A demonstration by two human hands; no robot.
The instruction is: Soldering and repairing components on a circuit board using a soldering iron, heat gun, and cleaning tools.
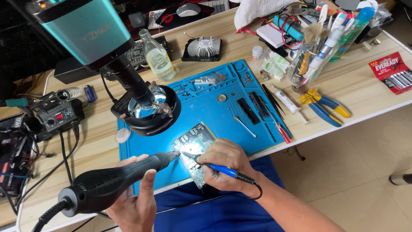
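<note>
From my seat, I saw only bare arms and hands: no sleeves reached into view, and neither forearm carried a watch, band or glove. The left grip (135, 202) showed its palm side, with the thumb standing long and straight and the nail trimmed short. The right grip (225, 165) showed its back, knuckles rounded, fingers bare of rings. The right forearm ran off to the near right edge, uncovered as far as I could see. Below the near edge of the worktop (365, 81), the lap was covered in plain bright blue cloth, loosely creased.
</note>
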